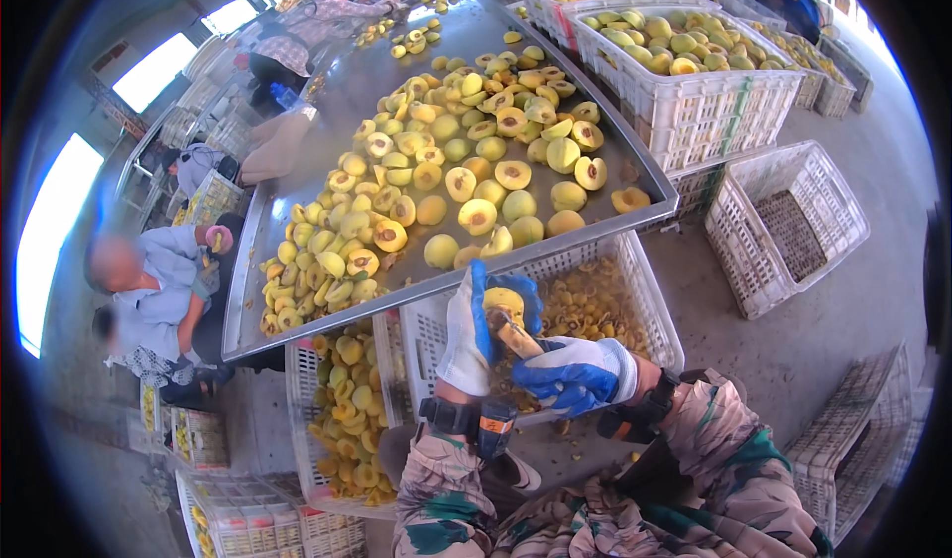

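My left hand [478, 325], in a white and blue work glove, is closed round a halved yellow peach [504, 302] with its cut side up. In my gloved right hand [580, 372] is a pitting tool with a wooden-looking handle [518, 340]; its tip meets the fruit, and the working end is hidden there. Both hands hang over a white plastic crate [662, 310] that holds many small brownish-yellow scraps [595, 300]. Just beyond them is the metal table [416, 287], heaped with halved peaches [397, 176], some with the pits still in them.
Left of my knees stands a crate of peach halves [352, 409]. Stacked crates of whole fruit [684, 42] stand beyond the table's right edge. An empty white crate [788, 226] sits on the floor at right. A co-worker in a light blue shirt [164, 285] sits at left; others work farther back.
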Tool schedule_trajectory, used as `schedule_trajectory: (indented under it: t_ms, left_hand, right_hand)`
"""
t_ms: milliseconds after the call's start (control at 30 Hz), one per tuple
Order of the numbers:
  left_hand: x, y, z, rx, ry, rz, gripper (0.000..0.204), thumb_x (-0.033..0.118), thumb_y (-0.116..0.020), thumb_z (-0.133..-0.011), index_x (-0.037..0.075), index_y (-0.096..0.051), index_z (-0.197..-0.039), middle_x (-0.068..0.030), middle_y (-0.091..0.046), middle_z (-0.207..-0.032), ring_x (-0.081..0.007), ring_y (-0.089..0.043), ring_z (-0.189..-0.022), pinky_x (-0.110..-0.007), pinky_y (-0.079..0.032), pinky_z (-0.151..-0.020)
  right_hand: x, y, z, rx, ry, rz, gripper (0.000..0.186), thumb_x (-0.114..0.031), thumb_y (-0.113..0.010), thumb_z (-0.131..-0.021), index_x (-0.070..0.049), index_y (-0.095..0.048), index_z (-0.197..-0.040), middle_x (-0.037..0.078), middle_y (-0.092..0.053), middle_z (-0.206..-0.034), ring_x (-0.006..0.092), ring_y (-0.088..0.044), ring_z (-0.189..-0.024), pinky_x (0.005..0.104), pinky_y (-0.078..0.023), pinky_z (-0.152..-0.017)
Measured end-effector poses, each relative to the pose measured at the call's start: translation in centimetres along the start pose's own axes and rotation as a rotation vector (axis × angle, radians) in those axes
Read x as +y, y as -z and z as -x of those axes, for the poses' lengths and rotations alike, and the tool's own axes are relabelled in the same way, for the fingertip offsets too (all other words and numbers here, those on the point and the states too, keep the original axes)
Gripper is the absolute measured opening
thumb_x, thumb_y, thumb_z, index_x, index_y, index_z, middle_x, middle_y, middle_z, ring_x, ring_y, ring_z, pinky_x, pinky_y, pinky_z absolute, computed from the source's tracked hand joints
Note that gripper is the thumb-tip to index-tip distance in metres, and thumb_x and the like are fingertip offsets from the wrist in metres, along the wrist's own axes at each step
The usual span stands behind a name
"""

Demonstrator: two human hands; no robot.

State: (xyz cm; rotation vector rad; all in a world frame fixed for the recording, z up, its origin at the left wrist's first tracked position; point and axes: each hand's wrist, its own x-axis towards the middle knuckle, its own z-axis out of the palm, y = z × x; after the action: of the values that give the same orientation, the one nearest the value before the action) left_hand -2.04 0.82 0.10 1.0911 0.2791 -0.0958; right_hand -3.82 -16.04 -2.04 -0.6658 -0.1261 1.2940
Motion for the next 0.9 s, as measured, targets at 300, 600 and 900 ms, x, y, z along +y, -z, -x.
schedule_trajectory:
  t_ms: [300, 600, 900]
  left_hand:
    - [-2.2, 5.4, -1.4, -0.073, 0.235, -0.043, 0.067, 0.059, -0.036, -0.091, -0.002, -0.064, -0.088, -0.0155, -0.066, -0.076, -0.0293, -0.064, -0.067, -0.039, -0.054, -0.061]
    - [6.0, 13.7, 5.6, 0.894, -0.204, -1.580, 0.032, 0.035, -0.062, -0.083, 0.003, -0.062, -0.089, -0.0139, -0.064, -0.076, -0.0281, -0.063, -0.072, -0.043, -0.050, -0.062]
    - [7.0, 7.7, -8.3, 0.063, -0.196, -1.887, 0.056, 0.028, -0.065, -0.075, 0.019, -0.051, -0.129, -0.0163, -0.047, -0.133, -0.0336, -0.046, -0.121, -0.039, -0.037, -0.102]
  right_hand:
    - [1.1, -0.1, -0.4, -0.026, -0.162, -0.136, 0.015, -0.017, -0.052, -0.095, -0.010, -0.054, -0.108, -0.004, -0.054, -0.083, 0.0057, -0.054, -0.069, 0.0203, -0.042, -0.054]
    - [-1.1, 1.1, 2.4, -0.098, 0.102, -0.152, 0.010, -0.024, -0.056, -0.093, -0.015, -0.051, -0.092, -0.007, -0.045, -0.063, 0.0034, -0.037, -0.043, 0.0184, -0.027, -0.037]
    - [-2.4, 1.3, 2.9, 0.044, 0.165, -0.007, 0.015, -0.024, -0.059, -0.090, -0.013, -0.049, -0.088, -0.004, -0.047, -0.061, 0.0059, -0.043, -0.042, 0.0190, -0.031, -0.035]
